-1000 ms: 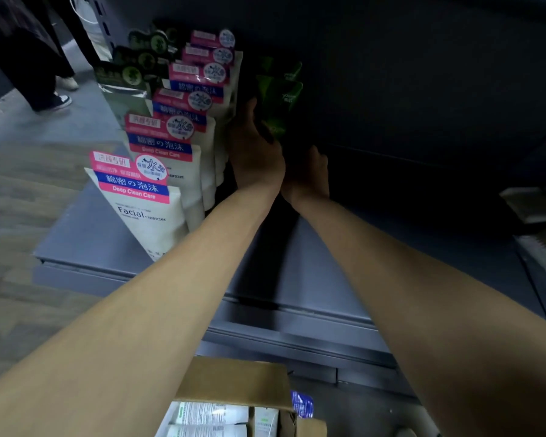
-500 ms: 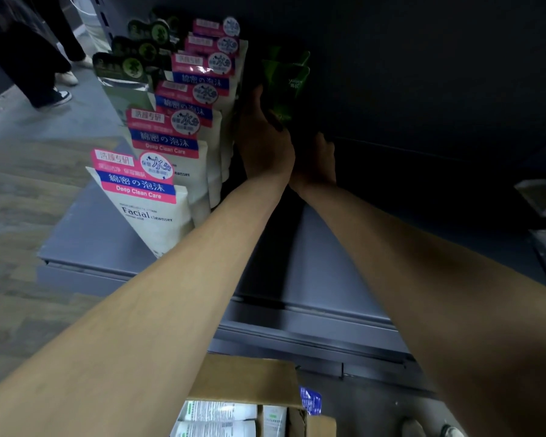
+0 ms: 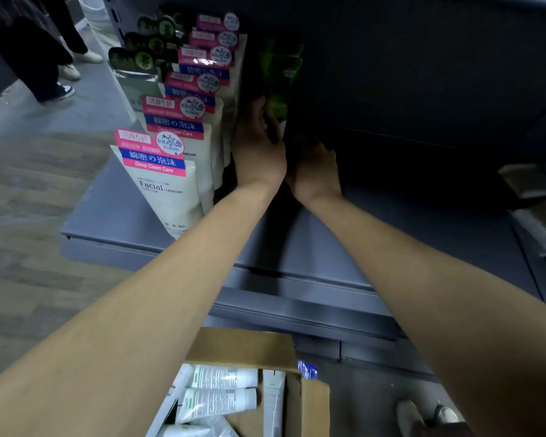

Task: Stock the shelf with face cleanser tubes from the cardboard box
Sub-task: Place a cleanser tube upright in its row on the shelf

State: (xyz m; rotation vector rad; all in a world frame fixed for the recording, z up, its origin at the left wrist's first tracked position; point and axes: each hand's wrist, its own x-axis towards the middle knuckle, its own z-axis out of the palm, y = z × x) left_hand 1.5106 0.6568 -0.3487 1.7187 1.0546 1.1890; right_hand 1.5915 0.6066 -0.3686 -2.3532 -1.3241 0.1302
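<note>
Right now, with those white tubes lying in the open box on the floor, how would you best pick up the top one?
Take the top white tube round the middle of its body, coming straight down from above. It lies flat on its side and crosswise in the cardboard box, with its long body exposed upward. Its neighbours lie close beside it, so a grip across the width from above probably suits best.

Right hand (image 3: 317, 173): fingers lost in the dark shelf recess, grip unreadable. Left hand (image 3: 259, 152): fingertips hidden behind the green tubes (image 3: 279, 80), whose labels are too dim to read. Brown cardboard box (image 3: 265, 367) cut off by the bottom edge; print on its white tubes (image 3: 221, 400) too small to read.
</note>
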